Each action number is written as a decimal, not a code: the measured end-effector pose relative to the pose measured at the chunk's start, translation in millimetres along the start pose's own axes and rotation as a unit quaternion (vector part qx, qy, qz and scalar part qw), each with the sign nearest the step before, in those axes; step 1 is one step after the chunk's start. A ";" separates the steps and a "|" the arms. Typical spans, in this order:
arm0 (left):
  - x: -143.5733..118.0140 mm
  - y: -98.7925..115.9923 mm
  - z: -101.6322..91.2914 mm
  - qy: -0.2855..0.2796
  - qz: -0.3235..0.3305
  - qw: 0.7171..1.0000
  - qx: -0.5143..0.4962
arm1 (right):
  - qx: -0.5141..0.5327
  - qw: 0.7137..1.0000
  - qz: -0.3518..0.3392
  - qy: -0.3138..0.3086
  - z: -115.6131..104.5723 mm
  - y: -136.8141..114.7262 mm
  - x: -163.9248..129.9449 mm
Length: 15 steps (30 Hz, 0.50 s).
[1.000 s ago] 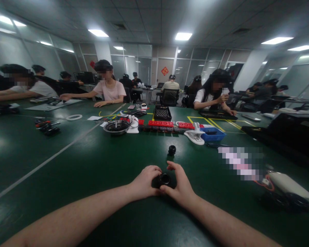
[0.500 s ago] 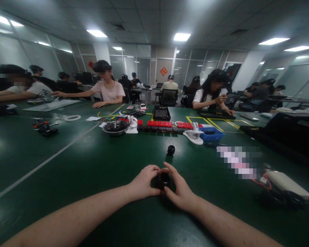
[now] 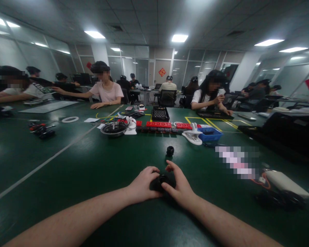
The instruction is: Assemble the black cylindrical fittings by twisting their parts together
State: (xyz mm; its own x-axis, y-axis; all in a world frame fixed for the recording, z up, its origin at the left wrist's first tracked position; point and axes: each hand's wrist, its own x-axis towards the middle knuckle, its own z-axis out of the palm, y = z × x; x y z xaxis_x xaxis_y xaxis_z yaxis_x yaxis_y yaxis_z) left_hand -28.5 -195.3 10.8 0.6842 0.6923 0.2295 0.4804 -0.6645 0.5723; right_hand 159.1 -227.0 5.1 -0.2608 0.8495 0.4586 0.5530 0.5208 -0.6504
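- One black part (image 3: 162,181) sits between the two hands, low over or on the green table (image 3: 105,164): dark, slightly glossy, with a round, raised rim around a dark opening facing up. The fingers cover much of its body, so its full outline cannot be told.
- The left hand (image 3: 144,183) grasps that part from its own side, fingers curled behind and thumb in front.
- The right hand (image 3: 179,185) is cupped at the other side, its thumb on the rim and its index finger raised clear; whether its hidden fingers grip, I cannot tell.
- One small black round piece (image 3: 170,151) stands apart, just beyond the right hand's index fingertip.
- Farther beyond both hands: two white clamps (image 3: 193,136), one blue bin (image 3: 211,136) with dark things inside, one round dish (image 3: 113,135) heaped with black cable, and one black tray (image 3: 160,119).
- Between the two clamps, beyond the hands, three red pieces (image 3: 158,124) show in a row.
- Well to the left of the left hand: one white ring (image 3: 64,120) and a cluster of tools (image 3: 42,130), too blurred to count.
- Well to the right of the right hand: one cream pouch (image 3: 287,183) beside dark rounded things (image 3: 280,200).
- Three people sit around this table beyond the hands; one wears a pink top (image 3: 108,93).
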 end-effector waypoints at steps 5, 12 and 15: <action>0.9 1.6 0.1 -0.009 -0.002 1.000 0.010 | -0.001 1.000 0.002 0.002 1.8 -0.6 0.4; 1.0 3.4 -1.5 -0.014 -0.007 1.000 0.018 | -0.013 1.000 0.016 -0.006 4.7 -2.2 2.2; 0.4 1.5 -0.4 -0.009 -0.008 1.000 0.019 | 0.001 1.000 -0.004 -0.013 2.0 -5.1 1.0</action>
State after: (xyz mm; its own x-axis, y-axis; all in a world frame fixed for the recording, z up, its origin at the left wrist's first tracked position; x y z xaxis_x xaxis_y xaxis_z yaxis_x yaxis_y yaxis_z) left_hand -27.7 -195.9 12.1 0.6862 0.6976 0.2063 0.5115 -0.6643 0.5451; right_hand 154.5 -228.6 7.6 -0.2860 0.8476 0.4469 0.5499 0.5272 -0.6479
